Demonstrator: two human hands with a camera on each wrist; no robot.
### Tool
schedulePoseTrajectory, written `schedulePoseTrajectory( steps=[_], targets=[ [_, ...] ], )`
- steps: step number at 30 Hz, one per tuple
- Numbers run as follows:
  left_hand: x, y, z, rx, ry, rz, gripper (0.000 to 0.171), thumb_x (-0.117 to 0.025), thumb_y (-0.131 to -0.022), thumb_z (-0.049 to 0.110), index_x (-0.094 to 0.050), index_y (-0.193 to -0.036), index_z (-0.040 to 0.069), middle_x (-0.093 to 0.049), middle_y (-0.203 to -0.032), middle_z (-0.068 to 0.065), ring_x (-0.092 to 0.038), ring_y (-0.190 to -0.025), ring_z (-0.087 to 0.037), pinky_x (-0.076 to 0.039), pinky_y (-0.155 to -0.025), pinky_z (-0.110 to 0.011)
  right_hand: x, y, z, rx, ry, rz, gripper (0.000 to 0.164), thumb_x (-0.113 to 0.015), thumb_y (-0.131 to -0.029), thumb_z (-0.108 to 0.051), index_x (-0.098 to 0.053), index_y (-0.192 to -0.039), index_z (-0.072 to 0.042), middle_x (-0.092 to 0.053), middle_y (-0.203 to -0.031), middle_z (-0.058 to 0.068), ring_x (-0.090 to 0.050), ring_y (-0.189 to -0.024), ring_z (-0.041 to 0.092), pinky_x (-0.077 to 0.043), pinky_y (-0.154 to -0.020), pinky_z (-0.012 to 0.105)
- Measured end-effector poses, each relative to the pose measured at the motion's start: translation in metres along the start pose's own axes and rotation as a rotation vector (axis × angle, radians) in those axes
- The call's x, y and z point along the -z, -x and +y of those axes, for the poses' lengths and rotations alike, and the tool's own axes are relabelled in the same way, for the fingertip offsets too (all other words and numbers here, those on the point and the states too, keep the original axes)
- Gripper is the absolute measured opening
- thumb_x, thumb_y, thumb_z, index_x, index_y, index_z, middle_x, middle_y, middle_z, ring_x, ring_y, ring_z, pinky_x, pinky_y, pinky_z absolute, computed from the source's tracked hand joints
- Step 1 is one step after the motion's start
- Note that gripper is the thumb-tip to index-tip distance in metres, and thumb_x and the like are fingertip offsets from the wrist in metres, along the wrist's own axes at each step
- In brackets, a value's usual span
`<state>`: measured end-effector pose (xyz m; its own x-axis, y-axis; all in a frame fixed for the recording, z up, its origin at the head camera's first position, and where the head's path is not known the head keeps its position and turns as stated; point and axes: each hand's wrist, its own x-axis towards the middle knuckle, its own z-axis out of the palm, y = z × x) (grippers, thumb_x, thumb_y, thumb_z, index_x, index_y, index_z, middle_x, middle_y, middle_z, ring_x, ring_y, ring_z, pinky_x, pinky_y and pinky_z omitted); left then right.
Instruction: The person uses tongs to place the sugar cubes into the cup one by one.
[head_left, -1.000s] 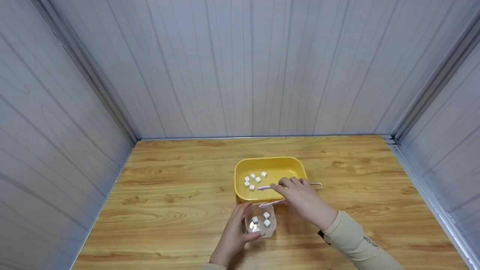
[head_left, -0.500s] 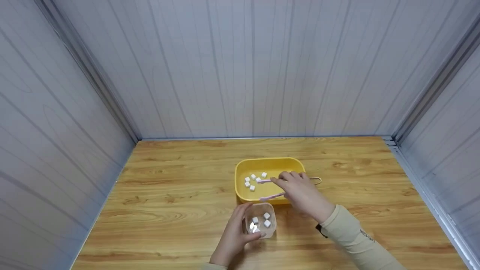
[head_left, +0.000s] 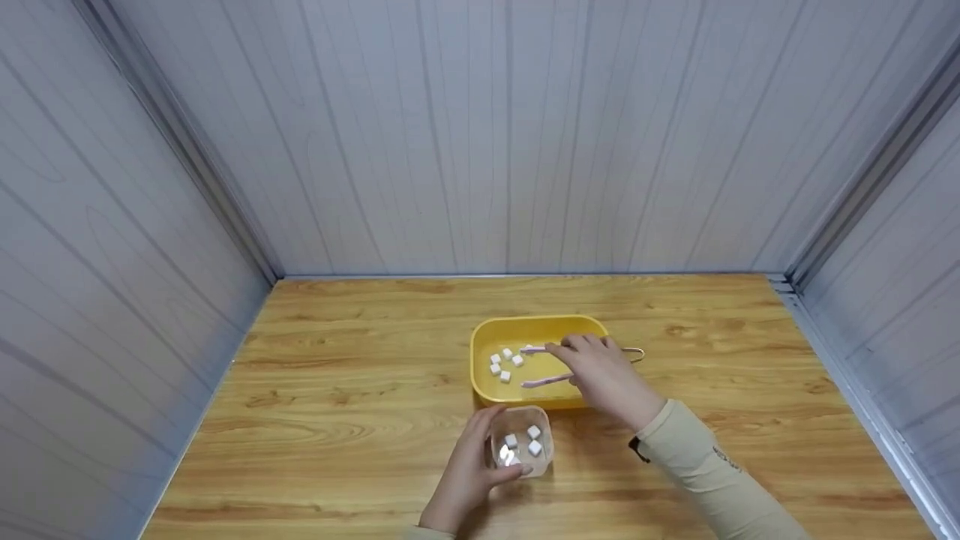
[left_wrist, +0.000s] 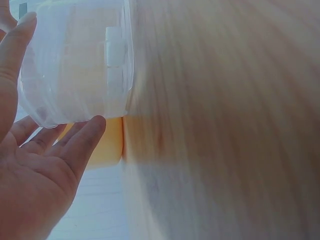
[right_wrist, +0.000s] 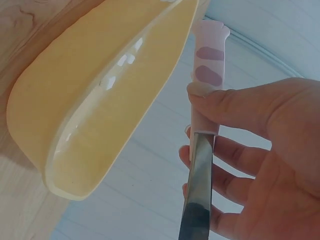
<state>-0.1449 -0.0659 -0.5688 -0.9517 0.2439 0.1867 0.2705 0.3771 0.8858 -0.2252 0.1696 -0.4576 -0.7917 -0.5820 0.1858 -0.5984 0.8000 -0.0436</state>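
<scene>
"How are the tongs (head_left: 546, 380) being held?"

"They are gripped between thumb and fingers of the right hand (head_left: 604, 375), over the yellow tray (head_left: 555, 330). Their two arms are spread, and nothing can be seen pinched between the tips."

"And the white cubes (head_left: 505, 376)?"

"Six can be made out in the left half of the tray. The farthest one is partly hidden by the tip of one arm (whether it is touched cannot be told)."

"What is being done by the left hand (head_left: 471, 469)?"

"A clear plastic box (head_left: 548, 450) is steadied on the table (head_left: 337, 405), just in front of the tray, with thumb and fingers curled round its sides. At least three other cubes (head_left: 534, 448) are held in it; more may be lost in the glare."

"Which step would that be, then?"

"By the look of it, a cube is being lined up to be picked from the tray."

"So what is called for next?"

"The tips should probably be lowered on either side of one cube and squeezed gently, so that it is not flicked away, while the box is kept steady."
</scene>
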Motion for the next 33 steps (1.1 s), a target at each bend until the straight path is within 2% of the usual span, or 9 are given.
schedulePoseTrajectory(
  steps=[4, 9, 16, 24, 33],
  targets=[
    [-0.001, 0.000, 0.001, 0.014, -0.006, 0.004, 0.090, -0.086, -0.064, 0.026, -0.041, -0.141, 0.012, -0.042, -0.142, -0.005, -0.037, -0.132, -0.027, -0.025, -0.111, -0.046, -0.002, -0.004, 0.001, -0.025, -0.008, -0.015, 0.058, -0.079, -0.078, -0.010, -0.057, -0.132, -0.015, -0.057, -0.115, 0.008, -0.054, -0.108, 0.030, -0.045, -0.091, 0.054],
    [-0.001, 0.001, 0.001, 0.016, -0.018, 0.007, 0.091, -0.086, -0.065, 0.030, -0.041, -0.142, 0.012, -0.042, -0.142, -0.005, -0.037, -0.132, -0.027, -0.026, -0.111, -0.047, -0.005, -0.009, 0.006, -0.053, -0.036, -0.027, 0.057, -0.078, -0.078, -0.009, -0.058, -0.130, -0.015, -0.058, -0.115, 0.008, -0.053, -0.109, 0.029, -0.043, -0.093, 0.053],
    [0.000, 0.001, -0.001, -0.030, -0.068, 0.003, 0.090, -0.085, -0.067, 0.032, -0.040, -0.141, 0.010, -0.043, -0.139, -0.005, -0.038, -0.130, -0.027, -0.028, -0.110, -0.047, -0.014, -0.017, 0.017, -0.080, -0.044, -0.060, 0.055, -0.079, -0.078, -0.009, -0.059, -0.128, -0.018, -0.058, -0.113, 0.008, -0.053, -0.108, 0.031, -0.044, -0.087, 0.055],
    [0.000, 0.001, -0.001, -0.010, -0.044, 0.000, 0.090, -0.085, -0.066, 0.032, -0.040, -0.142, 0.011, -0.043, -0.140, -0.005, -0.038, -0.131, -0.027, -0.027, -0.111, -0.047, -0.021, -0.023, 0.030, -0.110, -0.053, -0.073, 0.053, -0.079, -0.077, -0.008, -0.061, -0.126, -0.016, -0.059, -0.107, 0.007, -0.054, -0.104, 0.029, -0.045, -0.086, 0.055],
    [-0.001, 0.000, -0.002, -0.002, -0.052, 0.003, 0.089, -0.085, -0.066, 0.034, -0.041, -0.141, 0.013, -0.043, -0.140, -0.004, -0.038, -0.131, -0.028, -0.028, -0.110, -0.048, -0.027, -0.031, 0.036, -0.149, -0.086, -0.110, 0.052, -0.077, -0.078, -0.005, -0.061, -0.127, -0.015, -0.059, -0.113, 0.010, -0.053, -0.107, 0.032, -0.040, -0.093, 0.059]
  ],
)
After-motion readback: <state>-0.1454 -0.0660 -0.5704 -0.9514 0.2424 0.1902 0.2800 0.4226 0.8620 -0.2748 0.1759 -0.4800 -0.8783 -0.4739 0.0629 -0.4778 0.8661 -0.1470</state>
